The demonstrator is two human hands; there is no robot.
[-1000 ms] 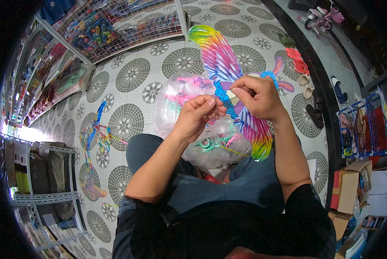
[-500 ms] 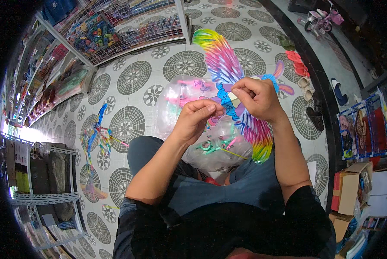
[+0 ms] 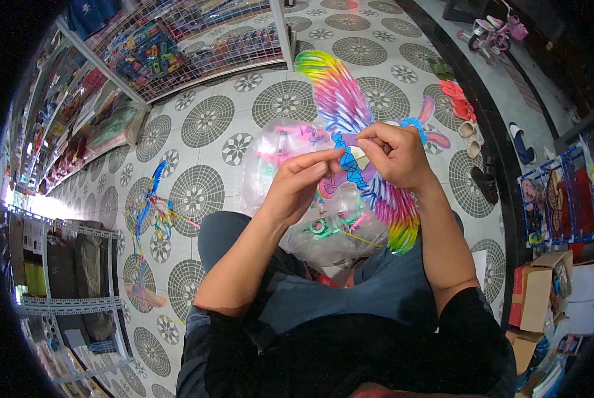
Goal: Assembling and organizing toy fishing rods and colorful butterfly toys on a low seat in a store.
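Observation:
I hold a rainbow-coloured winged toy (image 3: 350, 113) in front of me, its wings spreading up and down past my hands. My right hand (image 3: 393, 156) grips the toy's blue and pink body. My left hand (image 3: 303, 182) pinches a small part at the toy's middle, fingertips meeting those of the right hand. Under both hands, a clear plastic bag (image 3: 297, 152) full of more colourful toy parts rests on my lap.
Another colourful winged toy (image 3: 147, 219) lies on the patterned tile floor to my left. Wire racks of packaged toys (image 3: 157, 46) stand beyond it. Sandals (image 3: 459, 109) and a small pink tricycle (image 3: 492, 30) are on the right, cardboard boxes (image 3: 539, 292) at lower right.
My fingers shifted slightly on the toy's middle; the toy and bag stay in nearly the same place.

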